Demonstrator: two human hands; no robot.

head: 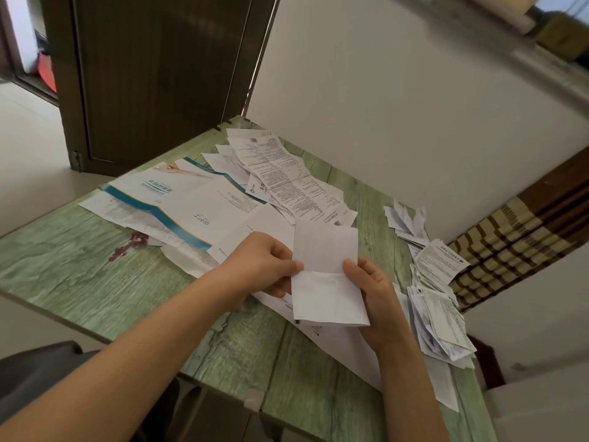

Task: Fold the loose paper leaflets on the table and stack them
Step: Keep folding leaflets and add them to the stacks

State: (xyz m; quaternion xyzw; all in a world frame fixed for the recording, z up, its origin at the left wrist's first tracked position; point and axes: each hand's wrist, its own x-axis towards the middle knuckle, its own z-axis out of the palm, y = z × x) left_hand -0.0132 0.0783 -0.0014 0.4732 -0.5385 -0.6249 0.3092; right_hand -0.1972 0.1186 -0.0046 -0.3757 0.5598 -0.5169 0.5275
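I hold a white paper leaflet (325,275) above the green table (79,269), creased across its middle. My left hand (264,263) pinches its left edge at the crease with thumb and fingers. My right hand (373,291) grips its right edge, thumb on the front. A heap of loose unfolded leaflets (280,173) lies at the far middle of the table. Large blue-and-white leaflets (178,199) lie spread open to the left. A stack of folded leaflets (439,307) sits at the right edge of the table.
A smaller pile of folded papers (408,221) lies further back on the right. A long white sheet (344,349) lies under my hands. A dark wooden door (153,74) stands behind the table, a white wall on the right, and a dark chair (35,374) at the lower left.
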